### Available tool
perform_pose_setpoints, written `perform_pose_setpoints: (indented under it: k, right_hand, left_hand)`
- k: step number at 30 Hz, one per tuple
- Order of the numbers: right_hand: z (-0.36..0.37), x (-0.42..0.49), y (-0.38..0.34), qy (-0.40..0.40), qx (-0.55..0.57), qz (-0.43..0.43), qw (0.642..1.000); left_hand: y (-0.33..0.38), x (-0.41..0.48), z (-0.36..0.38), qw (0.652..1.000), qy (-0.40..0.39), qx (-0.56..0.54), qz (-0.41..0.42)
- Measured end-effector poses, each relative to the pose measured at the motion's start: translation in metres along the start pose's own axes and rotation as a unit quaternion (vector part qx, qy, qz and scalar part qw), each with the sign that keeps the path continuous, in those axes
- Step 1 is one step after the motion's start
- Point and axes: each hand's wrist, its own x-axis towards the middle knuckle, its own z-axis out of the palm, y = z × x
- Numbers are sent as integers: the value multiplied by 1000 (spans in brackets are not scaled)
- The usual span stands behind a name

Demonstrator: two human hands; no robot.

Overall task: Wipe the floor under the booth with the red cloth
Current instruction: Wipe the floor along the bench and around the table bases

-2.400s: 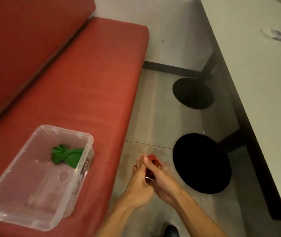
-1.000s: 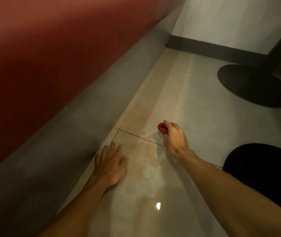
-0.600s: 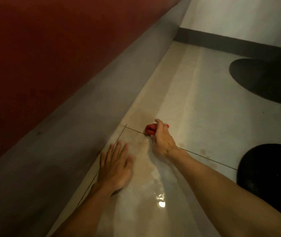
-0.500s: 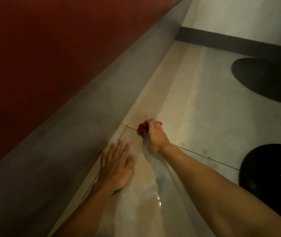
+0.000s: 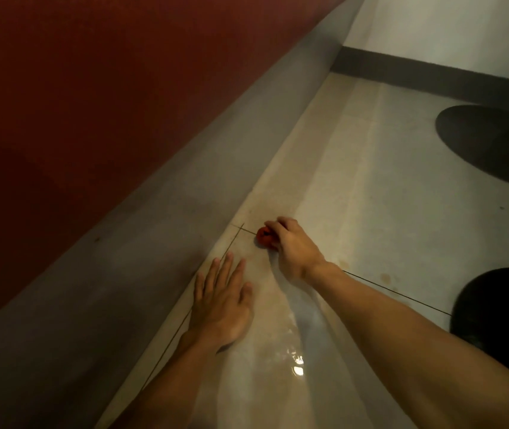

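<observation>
glossy, prob damp floor tile (image 5: pixel 370 212) by the grey booth base (image 5: pixel 123 274): left hand (image 5: pixel 220 305) lies flat on it, fingers spread, and could slip if weight shifts. right hand (image 5: pixel 293 249), apart from it, grips the balled red cloth (image 5: pixel 264 238) on the grout line (image 5: pixel 401 294) nr the base; knuckles may scrape. dim room, white wall (image 5: pixel 448 32), dark skirting (image 5: pixel 417 74), black table feet (image 5: pixel 494 144).
</observation>
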Motion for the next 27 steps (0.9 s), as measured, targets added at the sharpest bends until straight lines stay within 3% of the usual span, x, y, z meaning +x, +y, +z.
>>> perform_pose_setpoints:
  k: [3,5,7,13,18,20,27]
  right_hand:
    - [13,18,-12,56,69,-2,996]
    - [10,26,-31,21,81,-18,996]
    - [8,32,-40,-47,162,-10,986]
    - [-2,25,-14,-73,134,-44,987]
    - [-2,19,3,-14,76,-14,997]
    - [4,21,-7,12,86,-7,996]
    - [5,8,-16,-21,119,-76,990]
  left_hand:
    - [0,0,-1,1000,0,-2,1]
    - [-1,0,-1,1000,-5,-3,3]
    - [-2,1,-1,1000,-6,1,2]
    - [0,-1,-1,1000,-1,-9,1]
    - [1,-2,0,1000,10,-10,0]
    - [0,-1,1,1000,9,-6,1]
    - [0,0,-3,1000,-11,1,-3]
